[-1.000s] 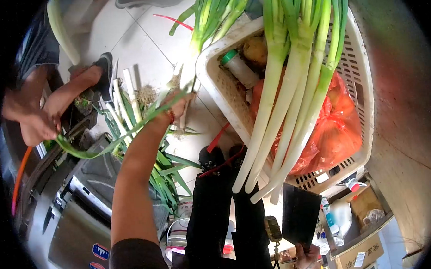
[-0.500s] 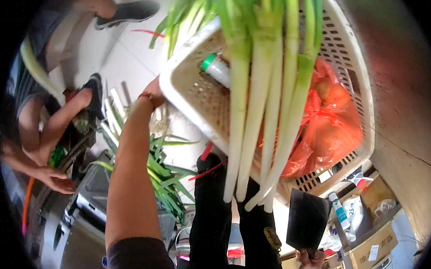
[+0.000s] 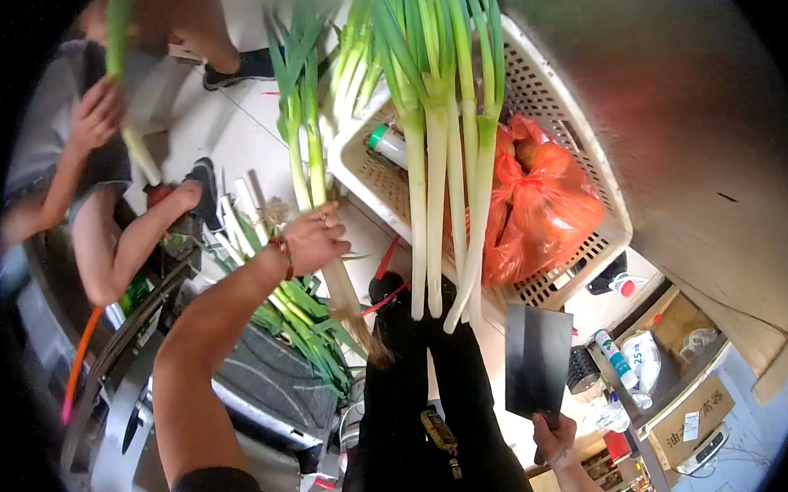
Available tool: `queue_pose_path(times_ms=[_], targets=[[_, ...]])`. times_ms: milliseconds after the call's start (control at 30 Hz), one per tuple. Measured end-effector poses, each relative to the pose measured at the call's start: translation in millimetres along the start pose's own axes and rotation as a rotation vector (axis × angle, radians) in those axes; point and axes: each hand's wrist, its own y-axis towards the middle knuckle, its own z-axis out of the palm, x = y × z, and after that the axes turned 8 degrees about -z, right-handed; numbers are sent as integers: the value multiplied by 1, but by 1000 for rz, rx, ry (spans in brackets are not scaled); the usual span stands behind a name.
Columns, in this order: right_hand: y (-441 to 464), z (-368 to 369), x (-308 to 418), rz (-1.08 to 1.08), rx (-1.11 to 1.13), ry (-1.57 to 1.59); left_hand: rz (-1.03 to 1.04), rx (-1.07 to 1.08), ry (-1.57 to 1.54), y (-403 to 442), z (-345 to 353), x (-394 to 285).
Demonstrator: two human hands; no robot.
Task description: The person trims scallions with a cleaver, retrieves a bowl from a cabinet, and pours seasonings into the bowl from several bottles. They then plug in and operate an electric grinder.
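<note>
My left hand (image 3: 315,241) is closed around long green onions (image 3: 314,148), their leaves pointing up and the roots hanging down over my leg. My right hand (image 3: 554,437) grips the handle of a cleaver (image 3: 537,358), its broad dark blade pointing away from me. Several trimmed green onions (image 3: 432,200) lie across a white plastic basket (image 3: 348,164) between the two hands, with their white ends sticking out over the near rim. Below my left forearm, more green onions (image 3: 306,342) lie in a pile on the floor.
A red plastic bag (image 3: 555,208) and a green-capped bottle (image 3: 390,146) sit in the basket. At left, another person's hand (image 3: 98,114) holds a green onion. A metal appliance (image 3: 259,384) stands at lower left, a cardboard box (image 3: 696,422) at lower right.
My left hand has come up from the floor pile towards me, now with green onions in it. My view has shifted, and the cleaver shows more fully. The other person's hand has risen.
</note>
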Motion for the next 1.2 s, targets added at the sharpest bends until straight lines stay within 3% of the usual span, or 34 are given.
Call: queue_pose_path(times_ms=[67,200,267,300,333,400,433,467,533,567,600,700,733,800,833,867,933,1000,1033,1100,1200], targets=[[-12,-5,5,-78,23,-56,11,-300,-250,-15,-60,-32],[-31,-13,23,-324,40,-287,-163,-442,-562,-54,-176,-88],[-30,-17,20,-450,33,-228,-229,-508,-709,-77,-218,-104],[-44,-18,51,-500,31,-389,-258,-557,-788,-87,-238,-112],[-41,-17,50,-545,62,-273,-284,-487,-787,-104,-248,-113],[-48,-15,66,-660,39,-283,-452,-548,-820,-128,-268,-126],[-55,-12,83,-704,18,-295,-627,-428,-866,-140,-284,-131],[-60,-9,98,-725,22,-293,-617,-350,-972,-154,-290,-131],[-72,-2,124,-841,13,-328,-503,-573,-809,-150,-322,-138],[-79,1,140,-893,36,-365,-775,-258,-1372,-165,-307,-141],[-83,7,148,-902,51,-371,-657,-194,-1607,-173,-292,-135],[-94,26,171,-1168,-24,-321,-889,-120,-1844,-177,-269,-147],[-96,32,180,-1165,-14,-337,-892,-125,-1861,-178,-263,-152],[-99,41,194,-1408,-12,-413,-1012,-172,-2088,-185,-251,-165],[-98,45,204,-1403,19,-430,-1051,-159,-2138,-188,-244,-172],[-97,52,214,-1505,77,-549,-1021,-145,-2243,-194,-226,-175],[-92,68,228,-1674,162,-788,-1173,-279,-2317,-205,-198,-194],[-99,88,247,-1735,252,-917,-792,-463,-2392,-220,-177,-205],[-98,96,253,-1737,271,-927,-448,-600,-2663,-224,-176,-208],[-98,109,260,-1808,339,-1053,-39,-766,-2894,-231,-166,-214],[-104,124,268,-1795,372,-1024,-429,-507,-2493,-239,-129,-221]])
